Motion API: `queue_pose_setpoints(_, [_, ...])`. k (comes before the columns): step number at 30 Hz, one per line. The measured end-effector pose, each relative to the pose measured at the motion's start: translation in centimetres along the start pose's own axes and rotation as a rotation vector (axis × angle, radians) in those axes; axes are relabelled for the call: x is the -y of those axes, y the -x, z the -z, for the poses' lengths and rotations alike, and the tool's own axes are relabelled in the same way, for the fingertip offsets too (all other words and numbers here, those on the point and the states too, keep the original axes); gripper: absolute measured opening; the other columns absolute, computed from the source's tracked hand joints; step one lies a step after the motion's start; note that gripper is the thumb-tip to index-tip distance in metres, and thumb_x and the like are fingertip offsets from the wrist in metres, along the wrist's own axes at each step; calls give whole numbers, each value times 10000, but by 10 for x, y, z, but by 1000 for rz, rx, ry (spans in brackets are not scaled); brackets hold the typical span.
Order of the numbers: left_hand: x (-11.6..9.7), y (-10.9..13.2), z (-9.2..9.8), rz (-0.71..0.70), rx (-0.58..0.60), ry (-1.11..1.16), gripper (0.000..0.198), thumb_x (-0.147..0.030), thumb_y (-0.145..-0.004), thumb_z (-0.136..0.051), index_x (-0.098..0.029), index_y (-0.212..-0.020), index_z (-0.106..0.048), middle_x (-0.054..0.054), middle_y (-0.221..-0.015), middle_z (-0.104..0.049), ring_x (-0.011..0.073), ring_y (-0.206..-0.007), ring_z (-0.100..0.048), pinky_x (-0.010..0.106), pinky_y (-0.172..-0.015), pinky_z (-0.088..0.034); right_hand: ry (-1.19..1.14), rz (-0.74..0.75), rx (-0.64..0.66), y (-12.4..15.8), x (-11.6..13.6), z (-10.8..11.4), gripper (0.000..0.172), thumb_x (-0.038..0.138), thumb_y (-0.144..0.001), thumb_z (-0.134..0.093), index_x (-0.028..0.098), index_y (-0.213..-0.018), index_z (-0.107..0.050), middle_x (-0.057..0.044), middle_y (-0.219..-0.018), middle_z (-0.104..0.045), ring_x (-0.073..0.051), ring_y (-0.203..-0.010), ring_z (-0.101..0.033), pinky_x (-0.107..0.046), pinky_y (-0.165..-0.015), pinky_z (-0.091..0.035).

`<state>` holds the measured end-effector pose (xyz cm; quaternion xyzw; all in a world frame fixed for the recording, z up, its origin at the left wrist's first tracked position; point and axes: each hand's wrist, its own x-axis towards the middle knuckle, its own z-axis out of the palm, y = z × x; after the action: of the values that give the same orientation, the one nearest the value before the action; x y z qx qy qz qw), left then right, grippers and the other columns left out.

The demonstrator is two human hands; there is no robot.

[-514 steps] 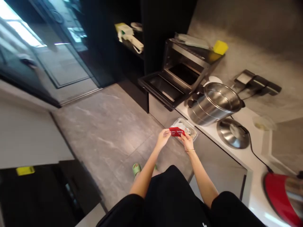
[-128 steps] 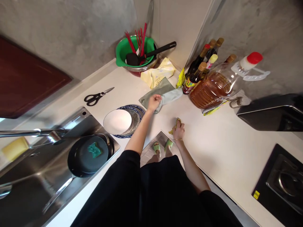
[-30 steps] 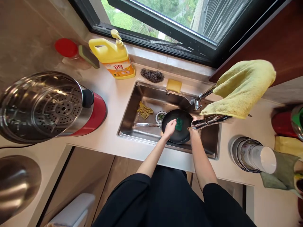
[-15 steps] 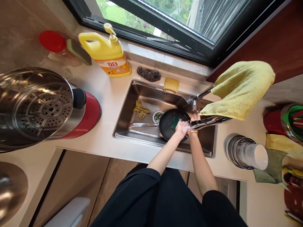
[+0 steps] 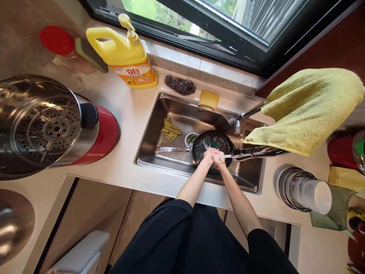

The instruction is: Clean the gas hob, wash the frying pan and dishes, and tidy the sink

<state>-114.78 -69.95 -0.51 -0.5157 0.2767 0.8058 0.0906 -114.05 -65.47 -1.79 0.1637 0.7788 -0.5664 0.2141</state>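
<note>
Nearest, black sleeves (image 5: 159,217) and bare forearms reaching over the front edge of the white counter (image 5: 119,173). Low at left, a domed steel lid (image 5: 14,224); at right, a grey-green cloth (image 5: 332,215) beside a stack of dishes (image 5: 293,186) topped by white bowls. Ahead, left hand (image 5: 210,153) and right hand (image 5: 219,156) pressed together above the pan, the right with a gold bracelet (image 5: 220,164) at the wrist; curl of the fingers too small to tell. Against the right hand, a thin water stream (image 5: 227,156) from the chrome faucet (image 5: 256,152), with a yellow towel (image 5: 308,110) draped over its neck. Just below the hands, the black frying pan (image 5: 200,146), resting in the stainless-steel sink (image 5: 152,129), spotted with droplets, handle pointing left, green scouring pad (image 5: 213,144) inside. Left of the pan, beyond its handle, the drain (image 5: 190,140) and a crumpled olive-yellow rag (image 5: 171,131). Farther left, a steamer pot (image 5: 48,125) with perforated plate. Along the back, a yellow sponge (image 5: 209,99), steel-wool scourer (image 5: 180,85) and yellow pump bottle (image 5: 125,57). Farthest, a black-framed window (image 5: 205,28) onto greenery.
</note>
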Motion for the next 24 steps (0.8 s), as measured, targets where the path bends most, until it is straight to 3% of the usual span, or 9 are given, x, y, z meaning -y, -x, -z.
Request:
queue_pose_setpoints(4, [-20, 0, 24, -60, -27, -368, 294, -307, -890, -478, -91, -835, -669, 144, -850, -709, 255, -971, -661, 404, -902, -499, 253, 10, -47, -33, -15, 24, 428, 521, -775, -560, 127, -663, -685, -88, -729, -694, -236, -836, -642, -322, -782, -492])
queue_pose_setpoints(6, [-47, 0, 52, -151, -21, -516, 213, -244, -854, -526, -114, -913, -683, 139, -1058, -696, 261, -1153, -576, 420, -1035, -400, 411, 31, -86, -51, -25, 28, 455, 507, -828, -472, 133, -941, -707, -120, -1019, -697, -268, -1044, -595, -384, -917, -446])
queue_pose_setpoints(8, [-78, -2, 84, -293, -49, -684, 301, -144, -819, -538, -163, -1099, -646, 100, -1334, -563, 222, -1329, -408, 390, -1149, -224, 537, 56, -64, -68, -39, 19, 513, 464, -831, -473, 155, -1222, -599, -146, -1329, -543, -305, -1266, -445, -457, -1031, -356])
queue_pose_setpoints(10, [-106, -6, 117, -569, -163, -1386, 478, -121, -781, -566, -151, -1258, -547, 142, -1446, -434, 278, -1408, -260, 502, -1161, -102, 635, 93, -23, -78, -55, -3, 611, 413, -819, -501, 147, -1368, -465, -172, -1492, -332, -352, -1392, -247, -528, -1088, -255])
queue_pose_setpoints(11, [-117, -9, 131, -589, -210, -1679, 503, -130, -758, -600, -130, -1258, -540, 179, -1431, -439, 326, -1407, -243, 576, -1138, -60, 692, 119, -3, -80, -63, -17, 641, 377, -825, -494, 133, -1411, -405, -180, -1530, -245, -366, -1419, -166, -553, -1102, -213])
queue_pose_setpoints(14, [-136, -22, 162, -581, -110, -2265, 356, -170, -820, -562, -124, -1173, -569, 199, -1243, -592, 350, -1271, -451, 632, -1078, -175, 794, 223, 118, -74, -83, -58, 689, 240, -839, -440, 94, -1483, -244, -176, -1568, -106, -337, -1448, -47, -543, -1140, -144])
queue_pose_setpoints(17, [-143, -36, 173, -606, 107, -2428, 250, -200, -896, -480, -117, -1115, -567, 184, -1107, -647, 281, -1060, -617, 463, -949, -419, 832, 358, 381, -54, -96, -77, 744, 150, -805, -454, 90, -1499, -192, -156, -1565, -153, -270, -1451, -116, -448, -1171, -176])
queue_pose_setpoints(20, [-149, -46, 176, -591, 227, -2444, 254, -298, -897, -523, -122, -1075, -566, 181, -1013, -673, 268, -960, -662, 366, -814, -480, 894, 471, 641, -35, -104, -58, 746, 102, -760, -489, 141, -1478, -290, -114, -1543, -253, -240, -1421, -242, -406, -1160, -240])
queue_pose_setpoints(24, [-156, -52, 181, -609, 305, -2459, 399, -463, -906, -479, -104, -1051, -574, 211, -949, -684, 301, -931, -672, 359, -764, -480, 964, 418, 942, -30, -102, 16, 610, 85, -684, -560, 293, -1256, -604, -11, -1393, -513, -244, -1306, -443, -408, -1097, -348])
